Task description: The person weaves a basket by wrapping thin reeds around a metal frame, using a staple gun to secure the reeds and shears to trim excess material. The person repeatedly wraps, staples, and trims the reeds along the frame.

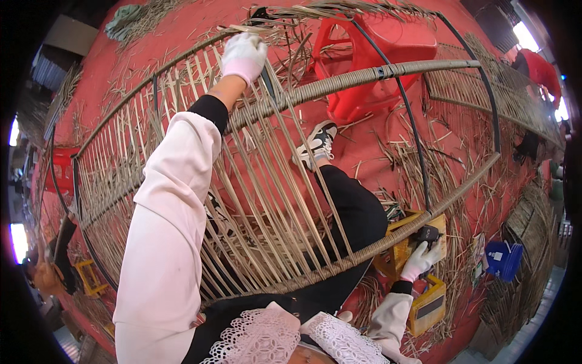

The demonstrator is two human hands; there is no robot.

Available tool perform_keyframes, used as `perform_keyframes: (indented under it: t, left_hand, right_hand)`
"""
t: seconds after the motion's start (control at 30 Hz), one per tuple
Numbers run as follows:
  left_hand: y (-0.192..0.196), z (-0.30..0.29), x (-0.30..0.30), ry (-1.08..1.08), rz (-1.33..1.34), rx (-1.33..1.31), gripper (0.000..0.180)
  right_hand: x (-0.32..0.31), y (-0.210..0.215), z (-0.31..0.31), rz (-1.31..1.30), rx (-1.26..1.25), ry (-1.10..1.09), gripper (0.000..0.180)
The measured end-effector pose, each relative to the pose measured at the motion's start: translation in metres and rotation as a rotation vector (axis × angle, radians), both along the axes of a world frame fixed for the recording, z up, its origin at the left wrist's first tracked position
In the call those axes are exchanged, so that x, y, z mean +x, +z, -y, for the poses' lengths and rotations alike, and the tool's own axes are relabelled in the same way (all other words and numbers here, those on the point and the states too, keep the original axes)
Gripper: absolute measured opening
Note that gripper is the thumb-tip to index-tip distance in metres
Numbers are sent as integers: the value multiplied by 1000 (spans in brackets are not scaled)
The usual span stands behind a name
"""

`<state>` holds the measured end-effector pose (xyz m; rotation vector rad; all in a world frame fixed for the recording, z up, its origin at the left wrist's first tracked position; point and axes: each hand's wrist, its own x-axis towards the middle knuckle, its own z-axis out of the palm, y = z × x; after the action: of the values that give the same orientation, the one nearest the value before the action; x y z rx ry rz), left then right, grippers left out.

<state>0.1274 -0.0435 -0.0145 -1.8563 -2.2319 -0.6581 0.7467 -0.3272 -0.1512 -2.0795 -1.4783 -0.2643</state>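
Note:
A large curved frame [311, 278] lies tilted across my lap, its dark bars wrapped and strung with tan cane-like strips [267, 200]. Strips fill its left part; the right part shows bare dark rods [407, 106]. My left hand [244, 56], in a white glove with a pink cuff, reaches over the strips and closes at the frame's far rail. Its fingertips are partly hidden, with loose strip ends beside them. Low on the right, my gloved right hand [422, 259] has its fingers against a black tool [428, 235] of unclear kind, at a yellow wooden stool [401, 249].
A red plastic chair [376, 57] lies beyond the frame. Another yellow stool [427, 306] and a blue container [503, 259] are at right. Strip scraps litter the red floor [291, 67]. A second woven frame [479, 85] stands far right, near a person in red [538, 73].

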Motion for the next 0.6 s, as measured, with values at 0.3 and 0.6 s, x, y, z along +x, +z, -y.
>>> perform_keyframes:
  t: [0.3,0.6]
  left_hand:
    - [43,-61,-26,84,-611,-265,42]
    - [31,-37,51,-507,-189,-858,33]
  right_hand:
    - [-167,102,-47,-230,346,341,33]
    - [-318,64,-223,-1214,-573,793,27]
